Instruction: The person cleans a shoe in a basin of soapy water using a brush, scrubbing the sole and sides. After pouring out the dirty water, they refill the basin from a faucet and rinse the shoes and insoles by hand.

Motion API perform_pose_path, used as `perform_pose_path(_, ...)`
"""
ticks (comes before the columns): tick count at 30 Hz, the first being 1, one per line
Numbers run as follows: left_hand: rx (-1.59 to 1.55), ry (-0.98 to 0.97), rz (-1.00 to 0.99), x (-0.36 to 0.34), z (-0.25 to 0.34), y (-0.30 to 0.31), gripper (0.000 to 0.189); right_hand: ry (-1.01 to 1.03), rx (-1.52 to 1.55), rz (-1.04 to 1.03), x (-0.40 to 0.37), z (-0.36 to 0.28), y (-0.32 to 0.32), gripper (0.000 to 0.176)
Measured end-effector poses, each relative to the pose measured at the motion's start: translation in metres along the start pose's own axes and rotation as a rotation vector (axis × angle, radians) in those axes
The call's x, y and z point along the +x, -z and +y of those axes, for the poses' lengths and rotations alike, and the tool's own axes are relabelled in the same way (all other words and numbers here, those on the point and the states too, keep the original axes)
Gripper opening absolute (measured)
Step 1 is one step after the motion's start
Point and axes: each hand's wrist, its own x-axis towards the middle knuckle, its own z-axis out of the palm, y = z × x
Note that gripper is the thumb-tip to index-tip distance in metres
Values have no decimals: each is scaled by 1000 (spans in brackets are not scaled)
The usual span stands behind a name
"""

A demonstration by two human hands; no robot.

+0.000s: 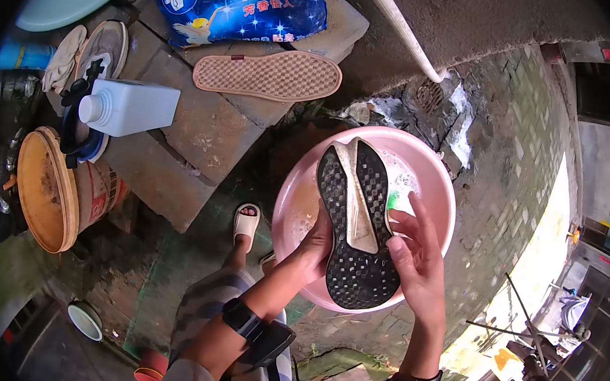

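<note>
A shoe [362, 278] is held sole up over a pink basin [445, 204] with soapy water. Its sole is black and studded, with a pale channel along the middle; the upper is hidden beneath. My left hand [313, 244] grips the shoe's left edge, its fingers mostly out of sight behind it. On the opposite edge, my right hand [420, 257] has its fingers apart, with the thumb at the rim of the sole. Something green [393, 200] shows in the suds near my right fingertips.
A stone slab [213, 149] at the left carries a woven insole [268, 74], a blue detergent bag [242, 8], a pale plastic bottle [140, 110] and another shoe [106, 46]. Beside it stands a yellowish bucket [44, 191]. A white pipe [401, 27] reaches the drain.
</note>
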Motion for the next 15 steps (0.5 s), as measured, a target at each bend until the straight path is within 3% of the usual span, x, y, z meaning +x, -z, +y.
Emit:
perform_pose_path(1, -11, 1, 28, 0, -3, 5, 76, -22, 139, 79, 3, 12, 11, 49)
perform_pose_path(3, -25, -7, 88, 2, -9, 18, 75, -44, 20, 317, 8, 61, 35, 43)
perform_pose_path(5, -35, -13, 127, 3, -15, 30, 74, -191, -190, 379, 6, 119, 52, 45)
perform_pose_path(8, 13, -67, 223, -7, -19, 30, 72, -178, -590, 362, -4, 191, 32, 62)
perform_pose_path(12, 138, -124, 296, -14, -30, 35, 72, -171, -594, 336, -1, 258, -2, 66)
perform_pose_path(15, 159, -151, 324, -17, -35, 42, 72, -146, -337, 348, 5, 289, -14, 66)
